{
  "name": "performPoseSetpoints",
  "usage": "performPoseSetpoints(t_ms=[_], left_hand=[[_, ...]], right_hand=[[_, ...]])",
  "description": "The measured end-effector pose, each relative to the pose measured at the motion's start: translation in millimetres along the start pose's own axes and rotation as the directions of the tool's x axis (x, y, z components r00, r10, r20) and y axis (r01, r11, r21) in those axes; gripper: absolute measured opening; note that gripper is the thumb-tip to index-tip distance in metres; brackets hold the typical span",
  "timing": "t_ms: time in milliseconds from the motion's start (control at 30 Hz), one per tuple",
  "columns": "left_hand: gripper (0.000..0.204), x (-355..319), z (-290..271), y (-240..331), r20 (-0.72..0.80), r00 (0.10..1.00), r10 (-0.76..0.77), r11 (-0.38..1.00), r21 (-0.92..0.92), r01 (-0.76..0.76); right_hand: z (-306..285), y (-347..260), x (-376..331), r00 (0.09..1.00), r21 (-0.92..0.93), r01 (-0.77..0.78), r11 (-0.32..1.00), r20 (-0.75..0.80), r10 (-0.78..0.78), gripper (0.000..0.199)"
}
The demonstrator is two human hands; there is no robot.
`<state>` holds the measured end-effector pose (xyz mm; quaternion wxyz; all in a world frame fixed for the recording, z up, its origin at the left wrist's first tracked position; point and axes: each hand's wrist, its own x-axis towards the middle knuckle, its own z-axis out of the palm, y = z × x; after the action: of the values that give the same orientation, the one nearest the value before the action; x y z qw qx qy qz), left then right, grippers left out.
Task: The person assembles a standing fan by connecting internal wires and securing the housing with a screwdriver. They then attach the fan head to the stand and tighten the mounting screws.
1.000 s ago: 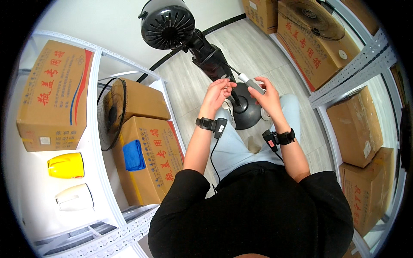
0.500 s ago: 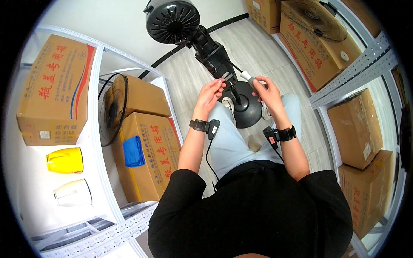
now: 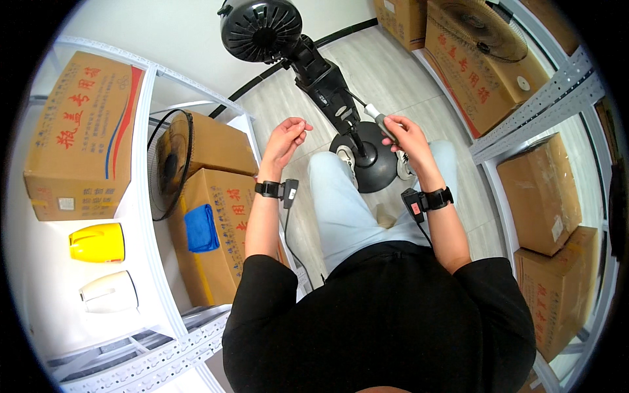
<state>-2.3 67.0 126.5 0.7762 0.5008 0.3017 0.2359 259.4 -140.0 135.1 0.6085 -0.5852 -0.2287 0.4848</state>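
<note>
A black pedestal fan (image 3: 325, 85) without its grilles stands in front of me. Its motor head (image 3: 262, 33) is at the top, and its round base (image 3: 377, 167) sits between my feet. My right hand (image 3: 409, 139) is closed round the grey and white handle of a screwdriver (image 3: 372, 112). The dark shaft points up and left, with its tip close to the fan's column. To the left of the column, apart from it, my left hand (image 3: 286, 141) is raised with its fingers curled and pinched together. Whatever is between those fingertips is too small to make out.
On the left shelf are a large carton (image 3: 82, 134), a yellow jug-like container (image 3: 98, 243) and a white one (image 3: 110, 292). Lower down are a fan grille (image 3: 171, 165), cartons and a folded blue cloth (image 3: 202, 228). Another grille (image 3: 481, 26) and more cartons (image 3: 540, 193) fill the right shelves.
My left hand has moved left, away from the fan's column, with its fingers still pinched. The right hand keeps the screwdriver in nearly the same place.
</note>
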Motion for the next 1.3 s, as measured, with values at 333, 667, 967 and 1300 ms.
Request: performPoseSetpoints(t_ms=[333, 667, 967, 1300], left_hand=[[0.025, 15.2, 36.4, -54.2, -0.043, 0.999, 0.005, 0.857, -0.515, -0.027], [0.018, 17.4, 63.1, -57.8, -0.057, 0.998, 0.04, 0.802, -0.594, -0.066], [0.014, 26.4, 63.2, -63.9, -0.032, 0.999, 0.008, 0.752, -0.659, -0.027], [0.017, 29.7, 64.1, -59.9, -0.063, 0.998, -0.018, 0.789, -0.614, -0.025]], right_hand=[[8.5, -2.3, -4.6, 0.992, -0.205, 0.12, 0.971, -0.021, -0.127, 0.041], [-6.5, -1.9, -38.0, 0.98, -0.277, 0.17, 0.946, -0.053, -0.192, 0.032], [4.5, 4.7, -57.3, 0.976, -0.38, 0.215, 0.9, 0.054, -0.21, 0.029], [7.6, 8.2, -56.7, 0.95, -0.506, 0.289, 0.813, 0.047, -0.309, 0.032]])
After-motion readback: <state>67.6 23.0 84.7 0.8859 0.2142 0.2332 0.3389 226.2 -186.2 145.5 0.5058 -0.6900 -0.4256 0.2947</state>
